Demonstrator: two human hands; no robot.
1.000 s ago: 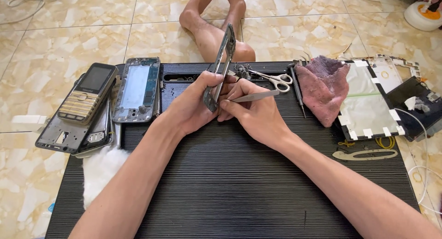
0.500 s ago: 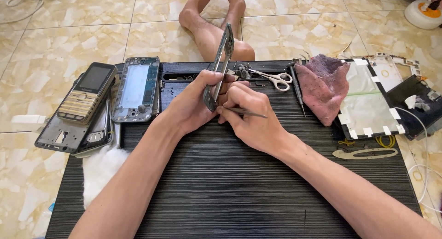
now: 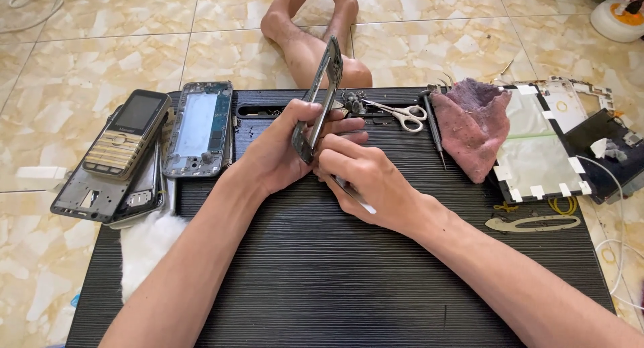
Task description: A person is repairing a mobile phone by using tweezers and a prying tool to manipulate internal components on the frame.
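Note:
My left hand point(image 3: 278, 150) grips a dark phone frame point(image 3: 320, 93) held on edge, tilted upward over the black ribbed tabletop point(image 3: 322, 274). Right beside it, my right hand point(image 3: 365, 180) pinches metal tweezers point(image 3: 354, 195), whose tip end is hidden behind the fingers near the frame's lower end. Both hands touch each other at the frame.
On the left lie a keypad phone point(image 3: 127, 133), a bare phone chassis point(image 3: 200, 128), grey phone covers point(image 3: 94, 194) and white cotton point(image 3: 147, 244). Scissors point(image 3: 402, 113), a screwdriver point(image 3: 435, 130), a pink cloth point(image 3: 473, 123) and a taped panel point(image 3: 537, 147) sit at the right. Bare feet point(image 3: 308, 26) rest beyond the table.
My right hand has turned the tweezers from pointing right to pointing down and back under the palm, and moved in closer to the frame. The left hand keeps holding the frame.

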